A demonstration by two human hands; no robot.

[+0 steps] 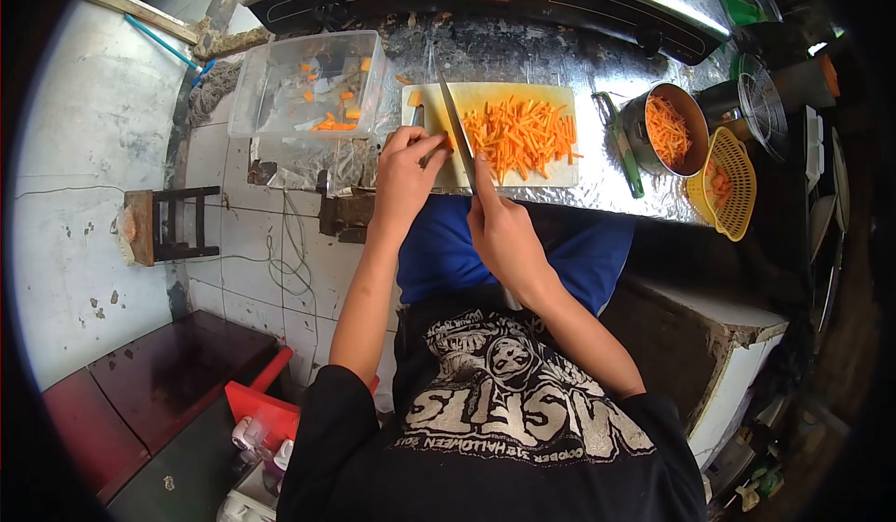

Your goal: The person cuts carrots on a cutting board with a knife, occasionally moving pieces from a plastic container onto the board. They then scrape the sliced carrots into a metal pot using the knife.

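In my right hand (507,239) is a kitchen knife (455,116), its blade pointing away from me across the white cutting board (558,175). My left hand (408,169) rests on the board's left side, its bent fingertips pinching a small orange carrot piece (449,140) close to the blade. To the right of the blade spreads a pile of carrot sticks (523,136). A clear plastic container (247,88) with several carrot chunks stands left of the board. The knife's handle is mostly hidden in my right hand.
Right of the board lies a green-handled tool (623,153). Beyond it are a pot (638,133) of carrot sticks and a yellow basket (737,206) with orange pieces. A black stove (485,4) runs along the back. A small stool (177,226) stands at left.
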